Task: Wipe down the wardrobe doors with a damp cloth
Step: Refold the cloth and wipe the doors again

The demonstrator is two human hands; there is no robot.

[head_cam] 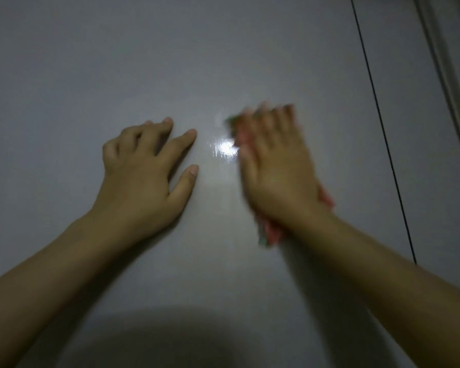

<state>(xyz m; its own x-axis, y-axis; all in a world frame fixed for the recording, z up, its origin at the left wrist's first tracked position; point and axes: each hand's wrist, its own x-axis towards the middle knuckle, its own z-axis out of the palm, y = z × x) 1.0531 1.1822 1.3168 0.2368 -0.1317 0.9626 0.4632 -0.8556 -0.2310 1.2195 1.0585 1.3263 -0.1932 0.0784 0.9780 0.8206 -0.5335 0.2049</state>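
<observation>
Wiping in progress on wardrobe door [170, 62], grey and glossy. Right hand [276, 166] laid flat over damp cloth [270, 229], fingers fairly straight, palm pressing the cloth to the panel; blurred, so judged mid-stroke. Cloth pinkish with green edging, showing above the fingertips and below the wrist, mid-panel, short of the door's right edge seam [383, 128]. Left hand [146, 171] bare, holding nothing, fingers loosely bent, fingertips and palm resting on the door just left of the wet glare patch [227, 150]. For a good pass: keep palm pressure even, overlap strokes, work toward the right edge seam, steady the door with the left hand, refold cloth when soiled. Containers: none in view; no bucket or basin visible.
</observation>
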